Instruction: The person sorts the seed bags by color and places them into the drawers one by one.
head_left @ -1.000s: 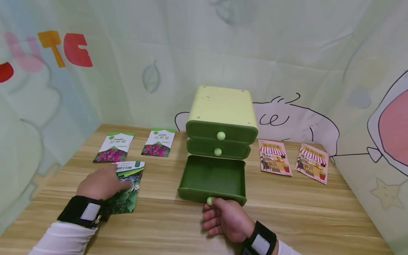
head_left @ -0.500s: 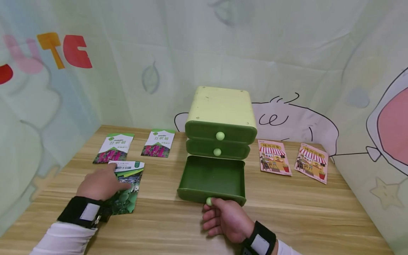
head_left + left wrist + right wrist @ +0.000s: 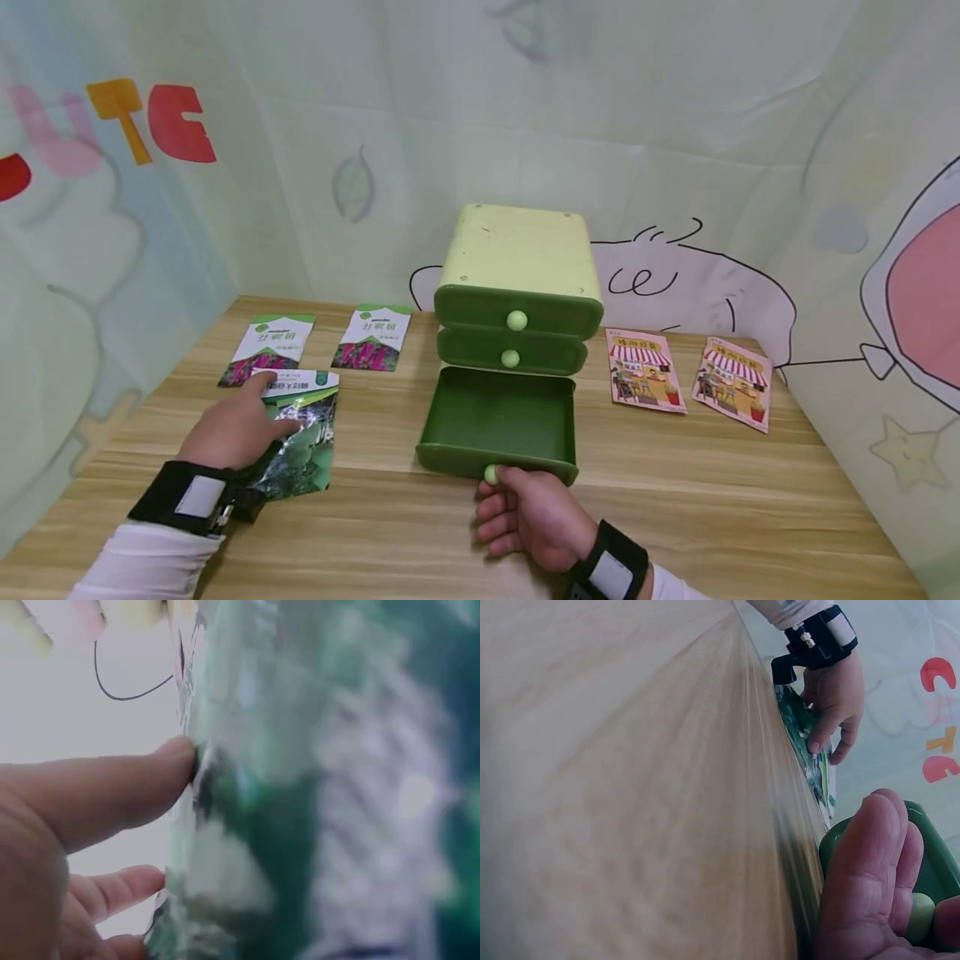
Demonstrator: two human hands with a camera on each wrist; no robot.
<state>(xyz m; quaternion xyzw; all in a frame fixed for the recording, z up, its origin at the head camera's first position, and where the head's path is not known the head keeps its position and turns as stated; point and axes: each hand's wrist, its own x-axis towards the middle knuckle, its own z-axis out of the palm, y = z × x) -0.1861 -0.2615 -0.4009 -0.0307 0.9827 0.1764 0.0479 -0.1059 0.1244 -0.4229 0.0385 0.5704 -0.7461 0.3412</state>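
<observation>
My left hand point(image 3: 236, 429) pinches a seed packet point(image 3: 311, 454) with green leafy pictures and a white top, at the left of the table. In the left wrist view, the thumb point(image 3: 142, 784) lies at the edge of this packet point(image 3: 300, 825), with fingertips at the same edge lower down; the packet fills much of that view, blurred. Right of centre, my right hand point(image 3: 536, 517) pinches the pale green knob point(image 3: 491, 474) of the bottom drawer point(image 3: 498, 417), between thumb and forefinger. The drawer is pulled out, with bare green inside. Its knob point(image 3: 921, 918) also shows in the right wrist view.
The yellow-topped cabinet point(image 3: 525, 246) has two upper drawers pushed in. Behind the left hand lie two white-and-pink flower seed packets point(image 3: 273, 346). Two pink packets point(image 3: 645, 371) with striped awnings lie right of the cabinet. A printed cloth point(image 3: 480, 125) hangs behind the table.
The green leafy packet has shifted slightly and turned up under the left hand, and the fanned layers at its top no longer show. The right hand and drawer have stayed put.
</observation>
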